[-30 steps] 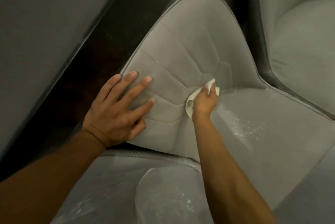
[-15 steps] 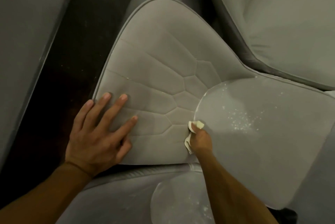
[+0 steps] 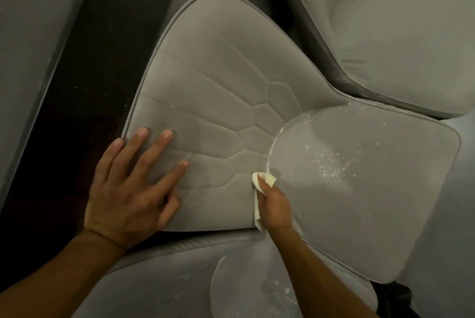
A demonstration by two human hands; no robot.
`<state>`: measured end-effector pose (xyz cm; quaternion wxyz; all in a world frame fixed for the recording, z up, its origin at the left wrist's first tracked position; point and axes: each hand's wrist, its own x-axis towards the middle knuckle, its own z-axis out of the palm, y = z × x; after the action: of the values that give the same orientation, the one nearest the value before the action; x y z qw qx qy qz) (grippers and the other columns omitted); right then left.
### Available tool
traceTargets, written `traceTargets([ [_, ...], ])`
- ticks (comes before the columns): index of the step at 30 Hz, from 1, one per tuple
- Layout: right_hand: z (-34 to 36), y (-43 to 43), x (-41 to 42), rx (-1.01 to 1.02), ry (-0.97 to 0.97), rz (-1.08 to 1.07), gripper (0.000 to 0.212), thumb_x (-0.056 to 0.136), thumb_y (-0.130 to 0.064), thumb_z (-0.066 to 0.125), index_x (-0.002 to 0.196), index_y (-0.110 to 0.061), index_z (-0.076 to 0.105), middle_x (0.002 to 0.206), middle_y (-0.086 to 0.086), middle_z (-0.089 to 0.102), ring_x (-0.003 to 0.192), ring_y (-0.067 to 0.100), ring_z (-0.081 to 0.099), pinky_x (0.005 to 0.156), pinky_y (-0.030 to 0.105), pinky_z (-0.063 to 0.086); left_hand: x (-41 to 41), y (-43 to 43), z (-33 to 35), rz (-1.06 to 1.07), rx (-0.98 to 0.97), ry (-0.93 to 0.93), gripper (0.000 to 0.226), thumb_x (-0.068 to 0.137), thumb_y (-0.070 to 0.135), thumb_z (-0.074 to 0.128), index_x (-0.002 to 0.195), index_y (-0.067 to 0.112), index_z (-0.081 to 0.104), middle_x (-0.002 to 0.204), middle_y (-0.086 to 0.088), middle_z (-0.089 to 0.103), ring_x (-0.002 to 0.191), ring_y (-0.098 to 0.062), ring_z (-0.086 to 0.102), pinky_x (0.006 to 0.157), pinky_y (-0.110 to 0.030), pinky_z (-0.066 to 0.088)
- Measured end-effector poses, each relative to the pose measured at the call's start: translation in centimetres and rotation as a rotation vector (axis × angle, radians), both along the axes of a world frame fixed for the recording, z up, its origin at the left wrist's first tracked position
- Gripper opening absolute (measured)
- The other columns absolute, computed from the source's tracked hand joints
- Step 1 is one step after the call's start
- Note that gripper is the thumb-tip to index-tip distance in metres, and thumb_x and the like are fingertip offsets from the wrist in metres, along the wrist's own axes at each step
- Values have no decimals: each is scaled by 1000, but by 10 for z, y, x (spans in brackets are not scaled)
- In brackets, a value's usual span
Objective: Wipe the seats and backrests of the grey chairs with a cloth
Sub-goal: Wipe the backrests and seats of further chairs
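Plainly, the left hand (image 3: 131, 189) lies flat on the near-left part of the quilted grey backrest (image 3: 218, 91). Its grip is apart, with the fingers straight and spread, palm down, holding nothing. The right hand (image 3: 276, 205) has its grip clamped on a pale cloth (image 3: 267, 178), fingers curled round it. A wad of cloth pokes out beyond the knuckles and a strip hangs along the hand's left side. The cloth touches the chair at the seam where the backrest meets the seat (image 3: 372, 214).

The right fingertips are hidden under hand and cloth, so how much cloth is bunched inside cannot be told. White specks (image 3: 331, 166) lie scattered on the seat, right of the cloth. A far chair (image 3: 401, 42) is cut off at the right edge. A near chair (image 3: 167, 284) is cut off at the bottom edge and partly covered by both forearms. Left of the backrest runs a dark floor strip (image 3: 84, 101); the grey surface beyond it is too featureless to identify.
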<state>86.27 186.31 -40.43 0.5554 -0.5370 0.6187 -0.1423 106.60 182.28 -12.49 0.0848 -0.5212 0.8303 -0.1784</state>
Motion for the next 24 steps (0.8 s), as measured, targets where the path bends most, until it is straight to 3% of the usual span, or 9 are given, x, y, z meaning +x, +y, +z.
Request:
traceTargets([
  [3, -16, 0, -14, 169, 91, -89, 45, 86, -58, 65, 123, -33, 68, 127, -7, 66, 119, 17, 59, 108, 28, 36, -2, 1, 0, 6, -8, 13, 38, 81, 34, 62, 113, 23, 79, 150, -16, 51, 138, -43, 43, 113, -56, 32],
  [5, -16, 4, -22, 241, 37, -168, 42, 86, -47, 70, 121, -26, 70, 124, -3, 67, 116, 19, 60, 98, 22, 40, -3, 1, 0, 7, -11, 13, 38, 81, 34, 61, 113, 23, 79, 150, -16, 51, 138, -44, 43, 113, -56, 32],
  [7, -6, 4, -19, 171, 87, -144, 34, 89, -26, 72, 122, -19, 70, 120, 1, 68, 117, 22, 61, 87, 12, 47, -2, 1, 0, 6, -3, 10, 38, 80, 34, 62, 112, 23, 79, 150, -16, 51, 138, -44, 43, 113, -56, 31],
  [9, 10, 9, -15, 4, -45, -109, 35, 94, -11, 62, 127, -22, 66, 128, 4, 63, 122, 23, 58, 100, 24, 48, -1, 0, 0, 4, 0, 6, 38, 79, 34, 64, 112, 22, 79, 150, -16, 51, 139, -43, 42, 113, -56, 31],
  [12, 23, 23, -8, -299, -147, 30, 41, 99, -15, 49, 138, -26, 58, 143, 2, 54, 131, 16, 50, 114, 28, 36, -2, 2, 0, -1, -17, 19, 38, 79, 34, 64, 112, 22, 79, 149, -17, 52, 139, -43, 41, 113, -55, 31],
  [15, 29, 23, -3, -299, -149, 22, 42, 103, -30, 41, 143, -29, 53, 146, 1, 51, 130, 12, 48, 113, 25, 35, -3, 1, 1, -6, -33, 15, 37, 79, 33, 65, 111, 22, 79, 148, -17, 53, 139, -43, 42, 113, -55, 31],
  [18, 6, 9, -6, -130, 25, 27, 42, 103, -42, 39, 140, -32, 54, 146, -2, 52, 131, 14, 49, 110, 20, 30, -3, 1, 1, 5, -7, -5, 38, 80, 34, 63, 113, 22, 78, 150, -16, 51, 139, -43, 42, 113, -56, 31],
  [21, -15, -20, -6, 303, 138, -5, 34, 102, -31, 46, 129, -16, 62, 133, 11, 61, 123, 30, 56, 103, 30, 40, -1, 1, 1, -2, -1, -7, 39, 79, 34, 65, 113, 23, 78, 150, -16, 51, 139, -43, 43, 113, -56, 31],
  [24, -7, -57, 17, 338, 77, -159, 31, 100, -24, 46, 113, -4, 66, 119, 20, 65, 113, 37, 60, 91, 31, 44, -1, 1, 1, -10, -9, -6, 40, 78, 35, 66, 113, 22, 78, 150, -16, 51, 138, -43, 43, 113, -56, 31],
])
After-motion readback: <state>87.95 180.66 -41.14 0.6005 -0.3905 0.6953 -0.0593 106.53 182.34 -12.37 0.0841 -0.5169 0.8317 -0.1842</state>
